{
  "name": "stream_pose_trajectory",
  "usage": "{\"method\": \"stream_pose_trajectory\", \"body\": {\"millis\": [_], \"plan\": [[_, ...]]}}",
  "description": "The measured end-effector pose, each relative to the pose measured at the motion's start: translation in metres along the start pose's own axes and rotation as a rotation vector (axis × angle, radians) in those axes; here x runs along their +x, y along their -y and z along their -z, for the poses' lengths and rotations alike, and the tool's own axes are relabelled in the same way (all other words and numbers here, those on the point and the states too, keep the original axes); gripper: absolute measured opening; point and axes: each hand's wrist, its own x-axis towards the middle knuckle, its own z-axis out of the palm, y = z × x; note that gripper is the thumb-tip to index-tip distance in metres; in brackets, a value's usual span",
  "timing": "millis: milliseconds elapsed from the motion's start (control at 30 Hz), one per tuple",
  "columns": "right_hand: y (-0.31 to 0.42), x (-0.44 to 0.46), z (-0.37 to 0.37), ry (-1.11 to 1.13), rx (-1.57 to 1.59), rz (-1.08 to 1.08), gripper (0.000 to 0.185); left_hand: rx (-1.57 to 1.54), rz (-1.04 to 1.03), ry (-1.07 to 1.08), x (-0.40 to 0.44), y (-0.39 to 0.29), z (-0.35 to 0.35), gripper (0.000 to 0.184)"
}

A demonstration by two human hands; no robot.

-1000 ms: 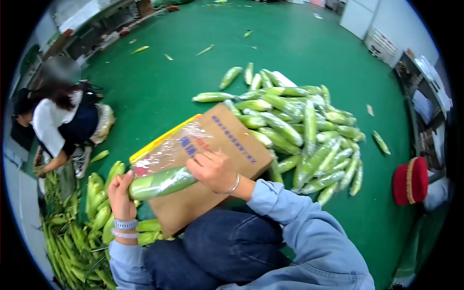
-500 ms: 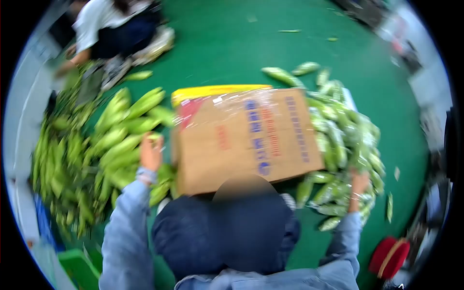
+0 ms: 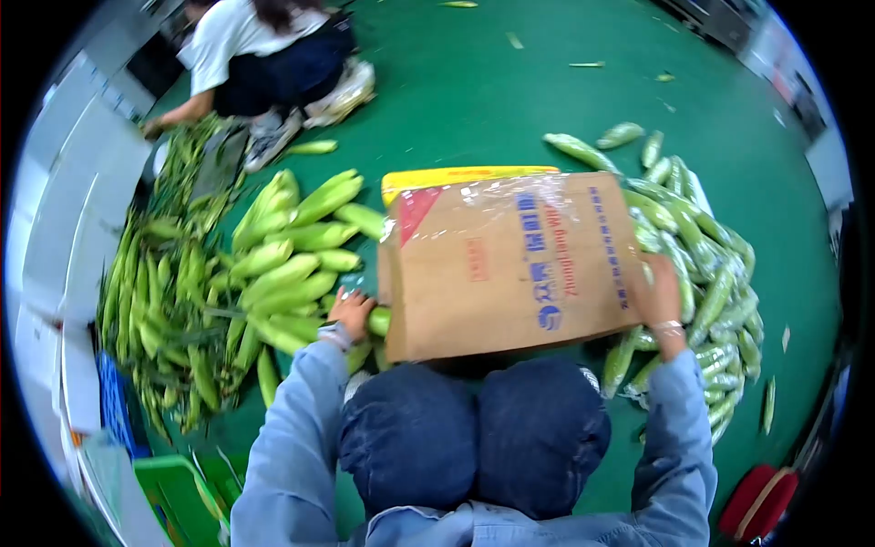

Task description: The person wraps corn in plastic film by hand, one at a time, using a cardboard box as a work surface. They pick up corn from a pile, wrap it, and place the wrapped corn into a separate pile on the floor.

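A flat cardboard box (image 3: 501,273) with blue and red print lies in front of my knees, a clear film sheet along its far edge. My left hand (image 3: 352,312) is at the box's left side, its fingers at an unwrapped green corn ear (image 3: 379,320); whether it grips the ear is unclear. My right hand (image 3: 660,296) rests by the box's right edge, fingers partly hidden, beside the film-wrapped corn ears (image 3: 718,296). Left of the box is a heap of unwrapped corn ears (image 3: 290,284).
Loose husks and leaves (image 3: 173,301) spread on the far left. Another person (image 3: 273,64) crouches at the upper left. A green plastic stool (image 3: 178,497) stands lower left, a red object (image 3: 758,501) lower right. Something yellow (image 3: 465,178) lies behind the box.
The wrapped ear that was between both hands is no longer there. My right hand went out to the wrapped pile, then came back to the box. My left hand moved to the unwrapped ears. The view has shifted.
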Motion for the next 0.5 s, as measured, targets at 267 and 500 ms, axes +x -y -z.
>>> {"method": "stream_pose_trajectory", "body": {"millis": [267,500], "plan": [[0.054,0.070,-0.048,0.295,-0.159,-0.112,0.039,-0.219,0.484,-0.533,0.016,0.037,0.087,0.057],[0.042,0.126,-0.122,0.260,-0.153,-0.151,0.038,0.105,0.543,-1.032,0.049,-0.003,0.266,0.060]]}}
